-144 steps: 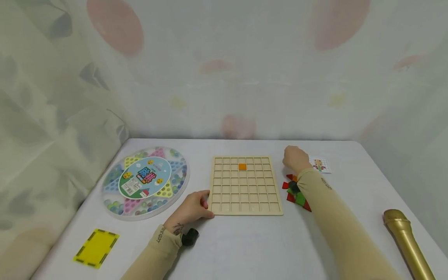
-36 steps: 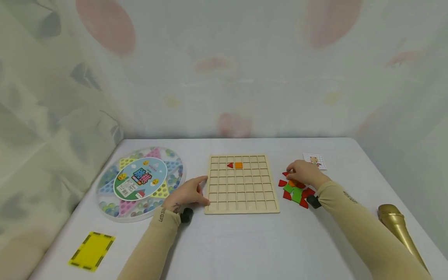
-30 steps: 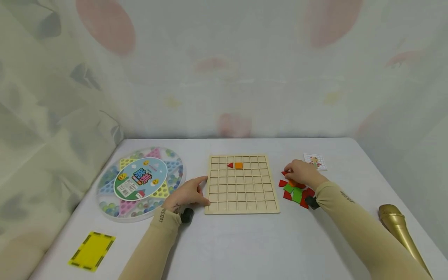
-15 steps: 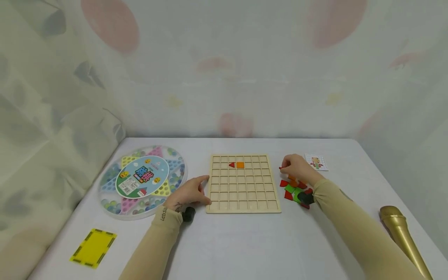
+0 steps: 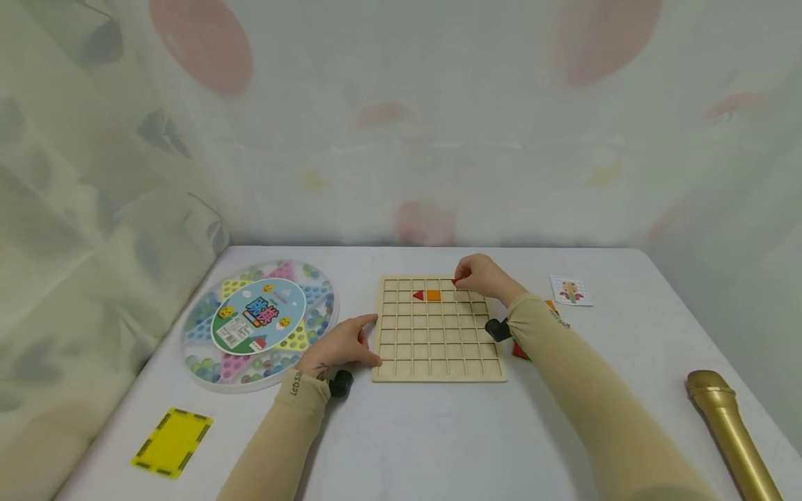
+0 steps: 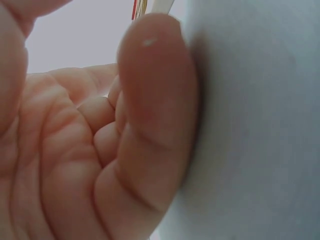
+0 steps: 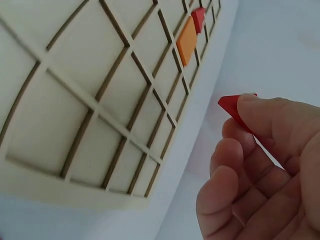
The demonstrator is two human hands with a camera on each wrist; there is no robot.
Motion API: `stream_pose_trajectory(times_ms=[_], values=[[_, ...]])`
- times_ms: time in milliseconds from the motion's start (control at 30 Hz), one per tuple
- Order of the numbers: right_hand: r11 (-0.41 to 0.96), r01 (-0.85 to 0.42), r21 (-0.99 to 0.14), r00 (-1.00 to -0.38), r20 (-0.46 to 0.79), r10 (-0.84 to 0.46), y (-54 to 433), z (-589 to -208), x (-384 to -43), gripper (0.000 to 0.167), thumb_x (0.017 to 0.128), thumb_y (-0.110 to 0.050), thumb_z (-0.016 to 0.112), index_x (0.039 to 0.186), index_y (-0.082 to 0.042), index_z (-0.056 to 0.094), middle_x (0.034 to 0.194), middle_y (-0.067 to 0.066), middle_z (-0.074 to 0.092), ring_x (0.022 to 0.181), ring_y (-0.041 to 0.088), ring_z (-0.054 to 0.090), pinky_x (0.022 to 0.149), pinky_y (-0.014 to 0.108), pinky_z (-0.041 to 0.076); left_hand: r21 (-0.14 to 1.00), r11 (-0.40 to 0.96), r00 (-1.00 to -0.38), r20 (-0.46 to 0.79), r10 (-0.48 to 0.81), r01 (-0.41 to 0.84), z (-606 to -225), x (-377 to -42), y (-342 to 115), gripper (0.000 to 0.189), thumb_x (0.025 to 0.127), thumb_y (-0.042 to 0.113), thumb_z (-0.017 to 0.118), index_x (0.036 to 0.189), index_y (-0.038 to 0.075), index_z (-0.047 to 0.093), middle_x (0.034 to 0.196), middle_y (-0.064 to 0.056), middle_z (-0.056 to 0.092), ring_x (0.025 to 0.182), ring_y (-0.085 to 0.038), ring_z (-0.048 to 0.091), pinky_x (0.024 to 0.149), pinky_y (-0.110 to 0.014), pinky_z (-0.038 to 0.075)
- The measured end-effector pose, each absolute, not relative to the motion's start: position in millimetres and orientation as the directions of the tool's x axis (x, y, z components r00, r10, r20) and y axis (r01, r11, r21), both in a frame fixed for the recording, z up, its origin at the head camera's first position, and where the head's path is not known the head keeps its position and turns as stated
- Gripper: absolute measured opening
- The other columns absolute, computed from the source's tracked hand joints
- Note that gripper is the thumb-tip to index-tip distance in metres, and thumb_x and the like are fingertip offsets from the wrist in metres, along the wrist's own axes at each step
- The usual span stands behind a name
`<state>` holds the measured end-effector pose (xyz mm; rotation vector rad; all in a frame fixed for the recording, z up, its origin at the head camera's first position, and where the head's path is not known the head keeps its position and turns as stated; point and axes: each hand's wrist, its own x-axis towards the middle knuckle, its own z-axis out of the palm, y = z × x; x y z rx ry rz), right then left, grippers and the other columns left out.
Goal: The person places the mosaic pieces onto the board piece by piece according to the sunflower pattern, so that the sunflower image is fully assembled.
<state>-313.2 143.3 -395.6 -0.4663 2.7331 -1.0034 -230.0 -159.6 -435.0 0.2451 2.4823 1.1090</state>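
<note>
My right hand (image 5: 485, 275) pinches a red triangular tile (image 7: 231, 103) between thumb and fingertips, over the far right part of the gridded wooden board (image 5: 438, 351). In the board's upper rows sit an orange square tile (image 5: 434, 296) and, just left of it, a red triangle tile (image 5: 418, 296). My left hand (image 5: 338, 346) rests at the board's left edge, thumb and index finger spread along it. The left wrist view shows its other fingers loosely bent. Right of the board, my right forearm mostly hides the pile of loose tiles; one red tile (image 5: 520, 351) peeks out.
A small pattern card (image 5: 571, 291) lies beyond the pile. On the left is a round Chinese checkers set (image 5: 260, 320) with marbles, and nearer me a yellow rectangle with dark edge marks (image 5: 172, 442). A gold microphone (image 5: 720, 417) lies at the right.
A red triangle has come to lie beside the orange square. My right hand has taken another red tile from the pile and moved left over the board. The left hand stays at the edge.
</note>
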Motion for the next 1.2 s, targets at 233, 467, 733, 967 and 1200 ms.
stream_pose_trajectory(times_ms=[233, 467, 733, 967, 1200], values=[[0.752, -0.237, -0.616, -0.913, -0.123, -0.388, 129.6, -401.0, -314.5, 0.003, 0.085, -0.006, 0.062, 0.083, -0.004, 0.063, 0.087, 0.007, 0.062, 0.077, 0.019, 0.051, 0.069, 0.031, 0.044, 0.741, 0.671, -0.898, -0.284, 0.337, 0.018, -437.0, -231.3, -160.3, 0.093, 0.064, 0.012, 0.083, 0.143, 0.012, 0.035, 0.065, -0.005, 0.052, 0.052, -0.014, 0.043, 0.049, -0.027, 0.037], [0.776, -0.288, -0.561, -0.897, -0.127, -0.424, 126.7, -404.8, -316.7, 0.005, 0.086, -0.006, 0.061, 0.086, -0.005, 0.066, 0.092, 0.008, 0.063, 0.085, 0.021, 0.054, 0.077, 0.035, 0.046, 0.739, 0.673, -0.898, -0.282, 0.339, 0.022, -436.5, -230.6, -160.4, 0.093, 0.064, 0.012, 0.083, 0.143, 0.012, 0.035, 0.066, -0.006, 0.053, 0.053, -0.015, 0.043, 0.050, -0.027, 0.037], [0.787, -0.329, -0.522, -0.884, -0.122, -0.451, 124.2, -406.7, -319.4, 0.016, 0.089, -0.003, 0.053, 0.088, -0.006, 0.068, 0.091, 0.007, 0.065, 0.084, 0.022, 0.053, 0.080, 0.037, 0.045, 0.760, 0.650, -0.899, -0.283, 0.335, 0.003, -438.5, -230.9, -160.6, 0.094, 0.064, 0.012, 0.083, 0.144, 0.012, 0.035, 0.067, -0.007, 0.052, 0.053, -0.015, 0.044, 0.050, -0.028, 0.037], [0.789, -0.310, -0.531, -0.877, -0.160, -0.452, 117.1, -408.0, -320.5, 0.023, 0.092, 0.000, 0.045, 0.102, -0.003, 0.065, 0.101, 0.011, 0.062, 0.092, 0.023, 0.054, 0.086, 0.039, 0.044, 0.753, 0.658, -0.899, -0.278, 0.338, 0.015, -438.5, -231.8, -160.6, 0.093, 0.064, 0.012, 0.083, 0.143, 0.011, 0.035, 0.066, -0.007, 0.053, 0.053, -0.014, 0.043, 0.050, -0.027, 0.037], [0.807, -0.295, -0.512, -0.892, -0.155, -0.425, 110.1, -415.1, -324.0, 0.027, 0.089, 0.002, 0.046, 0.112, -0.001, 0.059, 0.107, 0.014, 0.060, 0.090, 0.023, 0.055, 0.078, 0.036, 0.045, 0.757, 0.653, -0.897, -0.282, 0.340, 0.009, -439.0, -231.2, -160.8, 0.094, 0.064, 0.012, 0.083, 0.144, 0.012, 0.034, 0.066, -0.006, 0.052, 0.054, -0.014, 0.043, 0.051, -0.027, 0.037]])
